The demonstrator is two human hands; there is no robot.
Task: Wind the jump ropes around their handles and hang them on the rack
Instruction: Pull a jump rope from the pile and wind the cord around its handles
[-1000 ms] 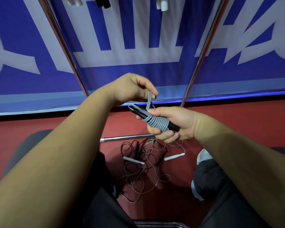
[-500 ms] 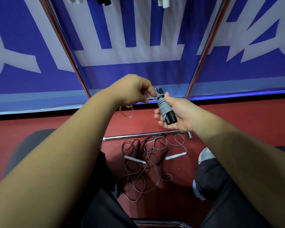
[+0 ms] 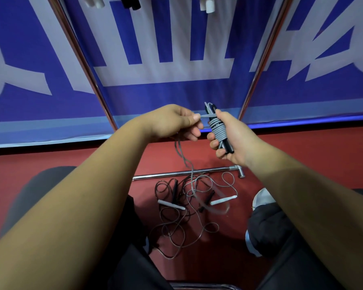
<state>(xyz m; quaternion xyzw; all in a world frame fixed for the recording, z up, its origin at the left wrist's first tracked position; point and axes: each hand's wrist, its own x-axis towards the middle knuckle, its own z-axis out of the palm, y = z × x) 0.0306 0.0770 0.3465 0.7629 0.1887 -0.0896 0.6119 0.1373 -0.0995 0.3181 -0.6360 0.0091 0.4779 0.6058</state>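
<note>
Facing blue banner [image 3: 176, 91] over red floor [image 3: 302, 153]. Gripping black handles [image 3: 228, 147], half coiled, in curled right hand [image 3: 237, 139]; pinching grey rope [image 3: 205, 115] taut between left hand [image 3: 172, 124] thumb and forefinger. Probably needing steady pull, laying each turn snug beside the last. Leaving spare ropes [image 3: 171, 205] tangled below, beside rack bar [image 3: 182, 173]

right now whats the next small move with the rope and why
Probably sweep the left hand round the handles for one more turn of rope. The right hand grips the handles with several coils on them, the left pinches the rope taut near their top, and a slack length hangs from it toward the floor.
</note>
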